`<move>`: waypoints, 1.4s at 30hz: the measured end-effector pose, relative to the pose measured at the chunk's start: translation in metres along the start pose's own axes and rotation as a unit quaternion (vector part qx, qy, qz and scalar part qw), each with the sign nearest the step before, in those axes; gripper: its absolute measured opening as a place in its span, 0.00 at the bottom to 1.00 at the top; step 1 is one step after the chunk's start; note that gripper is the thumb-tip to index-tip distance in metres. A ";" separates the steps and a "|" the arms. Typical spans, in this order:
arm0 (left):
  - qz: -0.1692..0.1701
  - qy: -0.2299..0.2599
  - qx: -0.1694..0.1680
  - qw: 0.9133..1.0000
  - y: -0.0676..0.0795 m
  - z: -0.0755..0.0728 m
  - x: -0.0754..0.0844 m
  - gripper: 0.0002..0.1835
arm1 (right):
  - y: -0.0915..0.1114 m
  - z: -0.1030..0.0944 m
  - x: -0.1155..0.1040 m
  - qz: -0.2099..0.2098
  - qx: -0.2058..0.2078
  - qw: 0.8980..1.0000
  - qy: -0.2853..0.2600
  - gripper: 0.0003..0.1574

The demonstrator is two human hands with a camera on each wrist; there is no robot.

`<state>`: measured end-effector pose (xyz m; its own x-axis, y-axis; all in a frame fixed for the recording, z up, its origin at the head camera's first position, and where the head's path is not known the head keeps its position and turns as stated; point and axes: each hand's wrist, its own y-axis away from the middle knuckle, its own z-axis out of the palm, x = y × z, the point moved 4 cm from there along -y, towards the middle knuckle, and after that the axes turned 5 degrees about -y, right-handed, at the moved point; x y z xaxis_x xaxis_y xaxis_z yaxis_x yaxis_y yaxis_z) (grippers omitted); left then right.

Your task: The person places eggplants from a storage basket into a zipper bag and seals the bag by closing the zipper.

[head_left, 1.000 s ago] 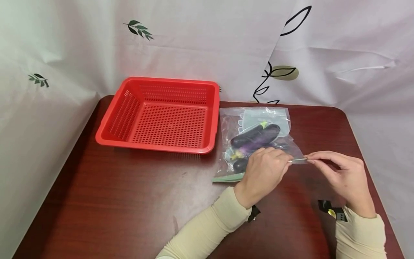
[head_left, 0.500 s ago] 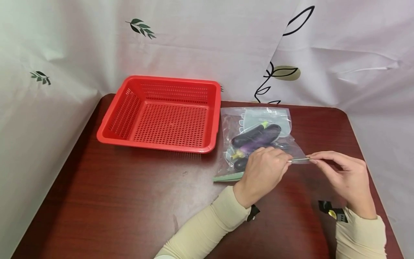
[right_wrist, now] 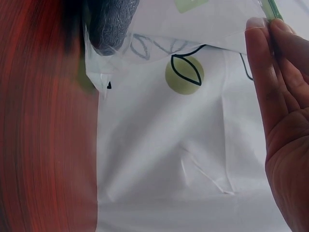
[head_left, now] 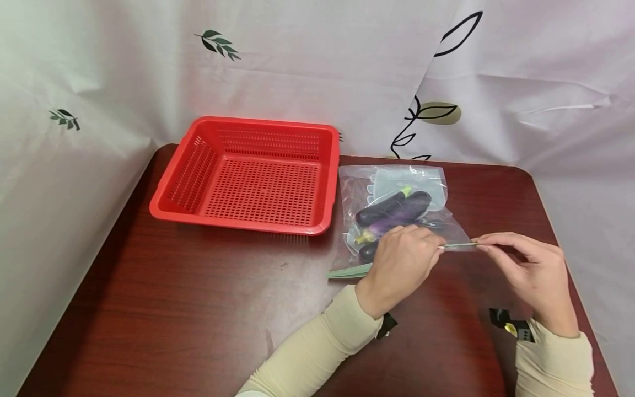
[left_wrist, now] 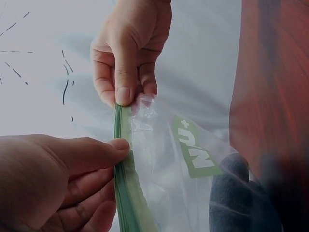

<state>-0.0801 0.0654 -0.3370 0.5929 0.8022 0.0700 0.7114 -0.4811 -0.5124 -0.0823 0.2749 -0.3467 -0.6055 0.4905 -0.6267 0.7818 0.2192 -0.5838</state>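
A clear zip bag (head_left: pixel 349 179) with a green zip strip (head_left: pixel 347 272) lies on the table, several dark purple eggplants (head_left: pixel 397 212) inside it. My left hand (head_left: pixel 402 262) pinches the strip between thumb and fingers, partly covering the bag's near side in the head view. Farther right, my right hand (head_left: pixel 533 270) pinches the strip's end at the bag's corner. The left wrist view shows the left thumb (left_wrist: pixel 118 145) on the green strip, just short of the right hand (left_wrist: pixel 130 43). In the right wrist view, thumb and fingers hold the corner, and one eggplant (right_wrist: pixel 113 24) shows through the plastic.
A red perforated plastic basket (head_left: pixel 265 190) stands at the back left of the dark red wooden table (head_left: pixel 173 298), with nothing in it. White patterned sheeting (head_left: pixel 297 66) hangs behind and beside the table. A pale printed panel (head_left: pixel 426 182) marks the bag's far part.
My left hand has slid slightly left along the zip strip, so a little more of it shows between the hands. The right hand keeps its pinch. The bag and basket are almost unmoved.
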 end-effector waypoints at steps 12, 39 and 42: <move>-0.006 -0.015 -0.027 1.000 -0.001 -0.002 -0.001 0.07 | -0.001 -0.001 -0.004 -0.006 0.007 1.000 -0.020 0.14; -0.029 -0.023 -0.097 0.995 -0.003 -0.007 -0.011 0.07 | -0.008 0.000 -0.019 -0.014 0.016 0.999 -0.036 0.09; -0.031 -0.018 -0.100 0.994 -0.003 -0.007 -0.013 0.07 | -0.008 0.000 -0.019 -0.014 0.016 0.999 -0.034 0.08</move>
<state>-0.0870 0.0539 -0.3304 0.5351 0.8424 0.0640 0.8086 -0.4888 -0.3275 -0.0771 0.2633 -0.3300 -0.6363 0.4253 -0.6436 0.7604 0.2048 -0.6164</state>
